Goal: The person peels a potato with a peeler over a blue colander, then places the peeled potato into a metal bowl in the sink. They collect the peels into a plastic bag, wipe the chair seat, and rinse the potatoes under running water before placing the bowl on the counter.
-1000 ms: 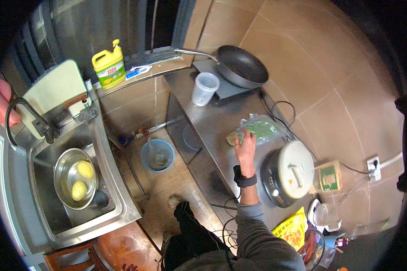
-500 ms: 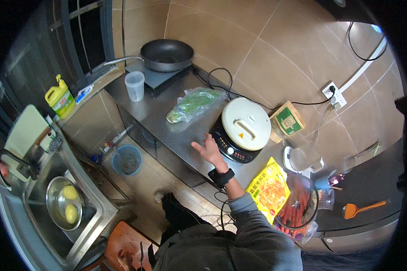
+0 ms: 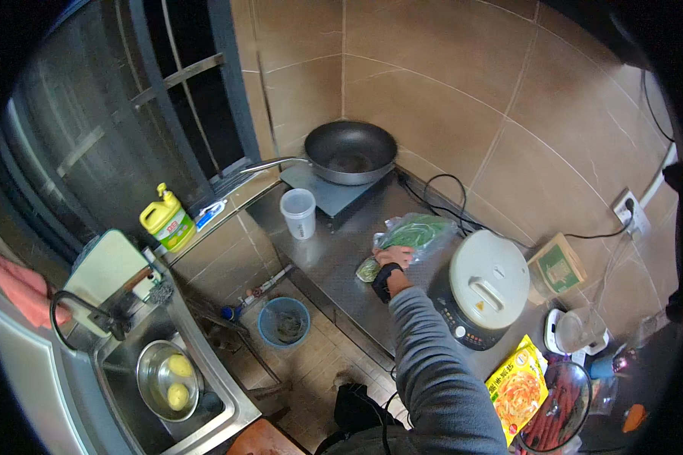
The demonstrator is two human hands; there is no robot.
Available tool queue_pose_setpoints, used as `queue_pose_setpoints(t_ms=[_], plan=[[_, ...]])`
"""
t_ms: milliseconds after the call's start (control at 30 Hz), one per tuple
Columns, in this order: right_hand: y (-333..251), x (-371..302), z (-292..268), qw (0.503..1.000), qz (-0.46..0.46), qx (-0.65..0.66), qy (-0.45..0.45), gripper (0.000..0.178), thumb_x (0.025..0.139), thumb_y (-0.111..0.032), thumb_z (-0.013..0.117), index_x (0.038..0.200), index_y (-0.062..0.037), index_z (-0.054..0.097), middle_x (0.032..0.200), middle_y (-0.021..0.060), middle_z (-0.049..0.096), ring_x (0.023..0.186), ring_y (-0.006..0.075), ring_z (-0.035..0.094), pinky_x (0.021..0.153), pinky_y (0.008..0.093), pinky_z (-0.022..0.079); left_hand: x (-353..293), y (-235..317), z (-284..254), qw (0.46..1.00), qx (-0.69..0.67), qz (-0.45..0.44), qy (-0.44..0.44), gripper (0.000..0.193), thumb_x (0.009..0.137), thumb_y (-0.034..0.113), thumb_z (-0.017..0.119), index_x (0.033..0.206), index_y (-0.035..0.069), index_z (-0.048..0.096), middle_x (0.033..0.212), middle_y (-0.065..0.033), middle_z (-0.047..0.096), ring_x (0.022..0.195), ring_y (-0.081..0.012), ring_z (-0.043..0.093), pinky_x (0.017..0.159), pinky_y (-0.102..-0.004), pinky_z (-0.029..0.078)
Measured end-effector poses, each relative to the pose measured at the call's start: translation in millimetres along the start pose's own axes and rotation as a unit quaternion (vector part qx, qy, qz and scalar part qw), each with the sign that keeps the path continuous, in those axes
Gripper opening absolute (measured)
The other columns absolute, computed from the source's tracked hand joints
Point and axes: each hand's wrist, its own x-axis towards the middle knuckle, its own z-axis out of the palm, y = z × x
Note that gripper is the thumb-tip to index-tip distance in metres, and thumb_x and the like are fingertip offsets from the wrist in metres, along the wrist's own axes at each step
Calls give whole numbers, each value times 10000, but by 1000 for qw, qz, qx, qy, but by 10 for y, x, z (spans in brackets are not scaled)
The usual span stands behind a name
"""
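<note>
on the steel counter (image 3: 334, 262), between the pale plastic cup (image 3: 298, 216) and the white-lidded cooker (image 3: 501, 277), lies the bagged green vegetable (image 3: 426, 229), with my right hand (image 3: 396, 257) laid over its near part; whether my grip is clamped on it i can't tell, and my left hand is out of sight. i judge it light and soft, its wrapping slippery, its greens easily bruised, so a broad, gentle hold around the bundle should beat pinching loose film
</note>
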Motion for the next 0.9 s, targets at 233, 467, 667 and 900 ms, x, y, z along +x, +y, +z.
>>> queue_pose_setpoints(t_ms=[233, 467, 667, 900], plan=[[1142, -816, -665, 837, -256, 443, -194, 422, 738, -79, 790, 1112, 38, 633, 1018, 64, 681, 940, 175, 626, 853, 350, 524, 537, 758, 759, 967, -83, 92, -221, 400, 981, 165, 629, 1335, 14, 519, 1075, -160, 656, 901, -237, 681, 729, -391, 568], [2922, -2783, -2507, 813, -429, 295, -262, 887, 683, -92, 746, 1440, 32, 300, 1269, 138, 490, 1214, 224, 466, 1064, 337, 399, -340, 1961, 2056, 791, 79, 350, -496, 561, 978, 236, 629, 1458, 71, 388, 1249, -152, 575, 1093, -261, 607, 890, -425, 521], [4218, -3812, -3364, 821, -486, 267, -135, 1012, 676, -40, 752, 1513, 17, 185, 1317, 176, 475, 1252, 261, 473, 1064, 361, 404, -2268, 1859, 2919, 685, -34, 220, -694, 853, 935, 193, 676, 1566, 82, 113, 1530, -117, 338, 1386, -285, 360, 1147, -462, 286], [5717, -4477, -4220, 912, -387, 103, -87, 1177, 687, -284, 856, 1531, 75, 119, 1323, 303, 446, 1223, 402, 500, 1006, 416, 433, -3811, 802, 3346, 678, -27, 130, -723, 731, 897, 28, 640, 1527, 48, 270, 1477, -147, 425, 1311, -265, 465, 1113, -402, 361]])
